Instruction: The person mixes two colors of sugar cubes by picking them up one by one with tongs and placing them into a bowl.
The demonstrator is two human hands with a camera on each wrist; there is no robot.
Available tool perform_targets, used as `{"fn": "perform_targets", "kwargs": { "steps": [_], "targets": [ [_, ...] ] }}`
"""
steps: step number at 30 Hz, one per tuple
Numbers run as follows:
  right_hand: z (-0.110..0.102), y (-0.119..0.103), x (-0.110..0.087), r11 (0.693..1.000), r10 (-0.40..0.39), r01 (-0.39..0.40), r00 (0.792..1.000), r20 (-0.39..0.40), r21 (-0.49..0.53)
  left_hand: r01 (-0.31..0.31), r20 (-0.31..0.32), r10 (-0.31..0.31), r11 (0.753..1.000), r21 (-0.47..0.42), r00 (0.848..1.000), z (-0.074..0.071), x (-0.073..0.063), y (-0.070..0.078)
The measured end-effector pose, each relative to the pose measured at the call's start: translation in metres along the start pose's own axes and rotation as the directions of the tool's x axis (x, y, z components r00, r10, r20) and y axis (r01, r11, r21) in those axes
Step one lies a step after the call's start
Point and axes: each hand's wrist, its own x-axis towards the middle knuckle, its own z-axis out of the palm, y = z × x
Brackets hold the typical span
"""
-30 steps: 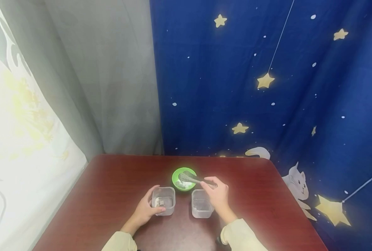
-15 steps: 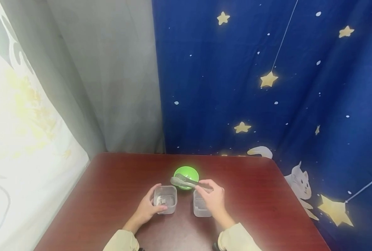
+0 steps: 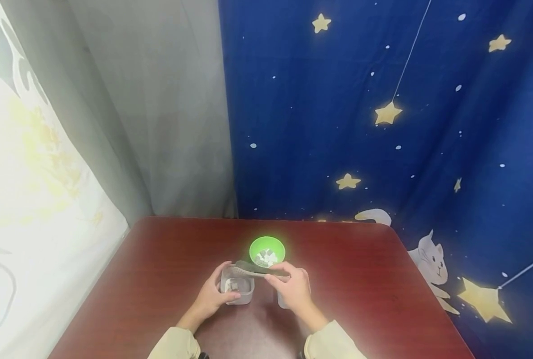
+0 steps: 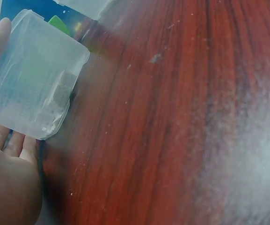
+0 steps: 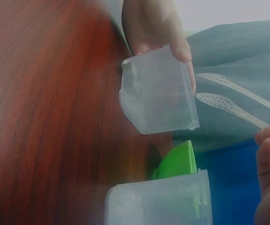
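Perforated metal tongs (image 3: 254, 270), pinched in my right hand (image 3: 289, 288), reach over the clear square plastic tub (image 3: 236, 286) my left hand (image 3: 211, 297) grips steady.

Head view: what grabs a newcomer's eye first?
The green bowl of pale pieces, mid-table on the dark red table, against a blue star-print curtain. Just in front of it, the right hand holds metal tongs with their tips over the left clear container, which the left hand grips. A second clear container sits beside it, largely hidden by the right hand.
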Motion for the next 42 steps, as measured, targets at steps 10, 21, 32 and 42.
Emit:
{"fn": "perform_targets", "kwargs": {
  "steps": [10,21,32,42],
  "targets": [
    [0.009,0.006,0.003,0.999,0.015,-0.005,0.982,0.189,-0.051,0.007,-0.002,-0.007,1.000,0.000,1.000,0.000,0.001,0.000],
    [0.019,0.003,0.012,0.997,0.019,0.005,0.953,0.302,-0.078,0.001,0.034,0.000,1.000,-0.026,0.999,-0.001,0.001,-0.002],
    [0.024,-0.003,0.017,0.993,0.031,0.009,0.944,0.328,-0.119,0.004,0.005,-0.004,1.000,0.016,1.000,-0.001,-0.001,0.003],
    [0.025,-0.005,0.017,0.986,0.000,0.058,0.939,0.345,-0.159,0.008,-0.001,-0.008,1.000,0.008,1.000,0.003,-0.003,0.001]
  ]
}}
